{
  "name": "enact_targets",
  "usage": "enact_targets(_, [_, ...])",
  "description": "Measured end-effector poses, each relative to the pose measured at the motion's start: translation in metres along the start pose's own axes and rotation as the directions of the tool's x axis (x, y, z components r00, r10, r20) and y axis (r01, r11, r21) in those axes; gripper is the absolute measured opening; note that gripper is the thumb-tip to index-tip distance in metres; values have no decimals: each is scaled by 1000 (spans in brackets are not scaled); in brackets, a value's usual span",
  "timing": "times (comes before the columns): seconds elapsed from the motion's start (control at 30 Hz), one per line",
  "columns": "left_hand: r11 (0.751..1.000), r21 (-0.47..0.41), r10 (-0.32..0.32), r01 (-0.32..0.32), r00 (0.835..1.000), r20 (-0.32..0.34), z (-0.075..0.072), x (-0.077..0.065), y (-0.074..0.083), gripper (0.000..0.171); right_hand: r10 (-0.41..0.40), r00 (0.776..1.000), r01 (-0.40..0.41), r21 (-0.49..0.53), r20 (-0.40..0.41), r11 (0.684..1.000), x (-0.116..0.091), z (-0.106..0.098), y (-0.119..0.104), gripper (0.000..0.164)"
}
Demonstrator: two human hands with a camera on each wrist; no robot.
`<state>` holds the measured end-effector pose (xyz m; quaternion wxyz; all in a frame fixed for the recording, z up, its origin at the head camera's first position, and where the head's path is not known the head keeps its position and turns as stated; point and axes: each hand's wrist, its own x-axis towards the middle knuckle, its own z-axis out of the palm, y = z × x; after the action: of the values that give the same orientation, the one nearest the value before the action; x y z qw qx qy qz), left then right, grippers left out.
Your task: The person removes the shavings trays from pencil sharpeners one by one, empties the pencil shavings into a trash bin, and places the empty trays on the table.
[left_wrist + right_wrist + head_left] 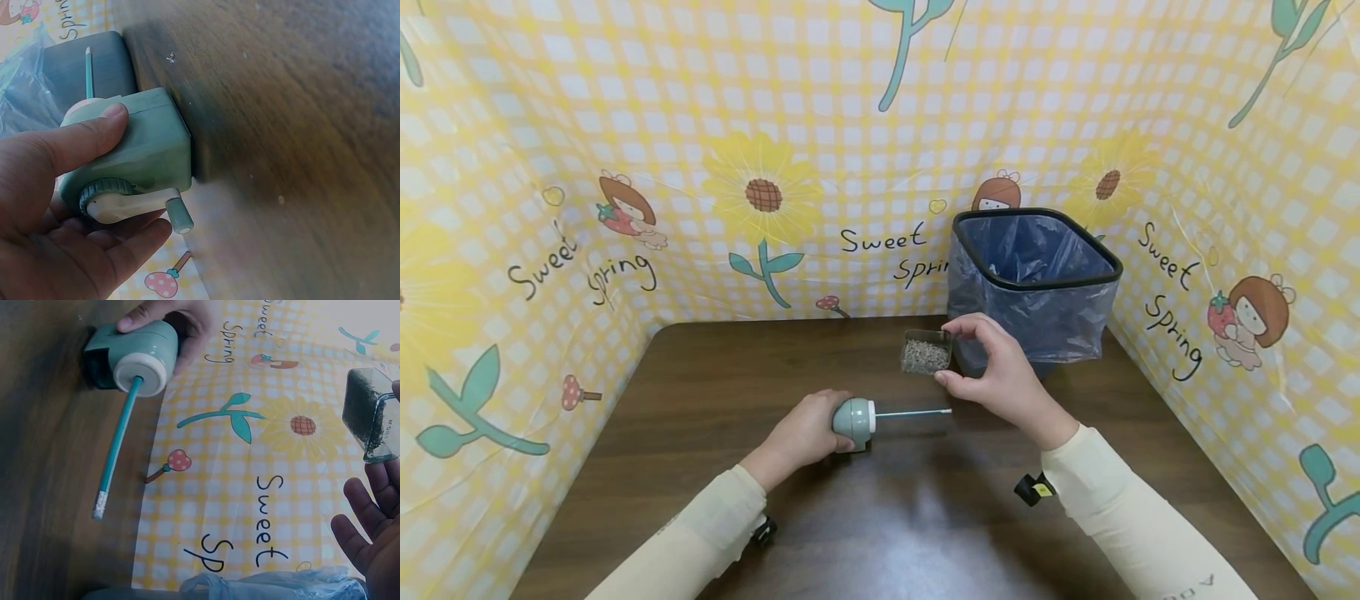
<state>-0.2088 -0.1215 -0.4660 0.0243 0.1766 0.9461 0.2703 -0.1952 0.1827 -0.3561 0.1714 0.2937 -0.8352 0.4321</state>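
Note:
My left hand (805, 427) grips a green crank pencil sharpener (852, 422) low over the table, thumb on its upper face. A blue-green pencil (116, 453) sticks out of the sharpener's white front ring, its eraser end pointing right toward my other hand. On the sharpener's back, the white crank arm (134, 206) with its green knob shows in the left wrist view. A dark slot shows low in the sharpener's body in the right wrist view. My right hand (1000, 375) pinches a small clear shavings drawer (925, 354) by its right end, between thumb and fingers; grey shavings fill much of it.
A dark-rimmed trash bin (1033, 287) lined with a translucent bag stands at the table's back right, just behind my right hand. Small crumbs (170, 57) lie on the brown wooden table (715, 367). Yellow checked cloth (850, 167) walls in the back and sides.

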Motion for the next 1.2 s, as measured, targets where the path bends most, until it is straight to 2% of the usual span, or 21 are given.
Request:
enact_targets(0.57, [1000,0,6,-6,1000,11,-2,0,1,74,-5,1000,5,-1,-8,1000,9,-10,2,52])
enact_targets(0.93, [1000,-4,5,-5,1000,3,-2,0,0,75,-63,998,62,-62,-22,996,16,-19,-4,54])
enact_targets(1.2, [1000,-5,6,-6,1000,-3,-1,-1,1,73,-60,998,59,-76,-18,995,18,-22,-5,54])
